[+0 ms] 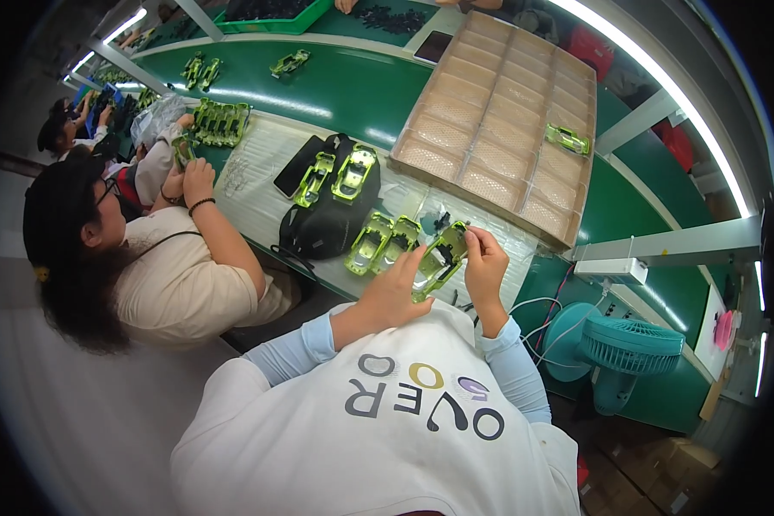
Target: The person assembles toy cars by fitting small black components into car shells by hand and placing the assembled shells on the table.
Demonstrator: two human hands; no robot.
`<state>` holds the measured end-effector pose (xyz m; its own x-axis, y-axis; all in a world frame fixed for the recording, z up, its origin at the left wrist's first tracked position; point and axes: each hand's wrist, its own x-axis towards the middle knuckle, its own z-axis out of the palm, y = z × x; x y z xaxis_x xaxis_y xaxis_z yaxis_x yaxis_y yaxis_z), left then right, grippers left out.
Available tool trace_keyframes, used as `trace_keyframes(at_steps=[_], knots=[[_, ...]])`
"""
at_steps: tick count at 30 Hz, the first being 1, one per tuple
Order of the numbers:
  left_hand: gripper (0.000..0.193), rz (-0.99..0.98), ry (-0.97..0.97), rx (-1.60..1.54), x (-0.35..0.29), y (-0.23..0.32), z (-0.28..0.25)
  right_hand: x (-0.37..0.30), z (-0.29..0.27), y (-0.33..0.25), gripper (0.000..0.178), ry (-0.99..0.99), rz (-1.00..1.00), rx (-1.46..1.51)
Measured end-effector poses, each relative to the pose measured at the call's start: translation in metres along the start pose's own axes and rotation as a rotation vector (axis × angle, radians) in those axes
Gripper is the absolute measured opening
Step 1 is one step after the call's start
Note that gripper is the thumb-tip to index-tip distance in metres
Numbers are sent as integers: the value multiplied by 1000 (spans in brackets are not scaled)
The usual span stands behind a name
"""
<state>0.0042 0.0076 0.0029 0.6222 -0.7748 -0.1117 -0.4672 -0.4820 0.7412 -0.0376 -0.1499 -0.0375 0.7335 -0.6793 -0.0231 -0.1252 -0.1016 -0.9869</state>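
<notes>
A lime-green toy car body shell (439, 261) is held tilted just in front of my chest. My left hand (389, 292) grips its near left side, while my right hand (486, 265) pinches the far right end with thumb and fingers. Two similar green car shells (370, 244) stand side by side on the table, just left of the held one. Beyond it lies a small black part (441, 221). Farther left, two more green car shells (353, 172) rest on a black bag (325, 225), beside a dark phone-like slab (298, 167). My fingers partly cover the held shell.
A large compartmented tray (451, 168) stands at the back right, with one green car (568, 139) in it. A teal fan (632, 346) is at right, near cables. On my left sits a co-worker (185, 267) handling a green shell near a row of shells (221, 122).
</notes>
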Motion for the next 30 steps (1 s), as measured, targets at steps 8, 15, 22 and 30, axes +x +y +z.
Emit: trace_keyframes(at_steps=[8, 15, 22, 30], knots=[[68, -92, 55, -218, 2, -19, 7, -3, 0, 14, 24, 12, -7, 94], [71, -96, 455, -69, 18, -70, -40, -23, -23, 46, 26, -102, 268, 186], [60, -309, 706, -27, 41, -172, -99, -32, -31, 52, 21, -174, 376, 170], [61, -409, 664, 34, 45, -224, -97, -32, -46, 62, 19, -142, 420, 157]])
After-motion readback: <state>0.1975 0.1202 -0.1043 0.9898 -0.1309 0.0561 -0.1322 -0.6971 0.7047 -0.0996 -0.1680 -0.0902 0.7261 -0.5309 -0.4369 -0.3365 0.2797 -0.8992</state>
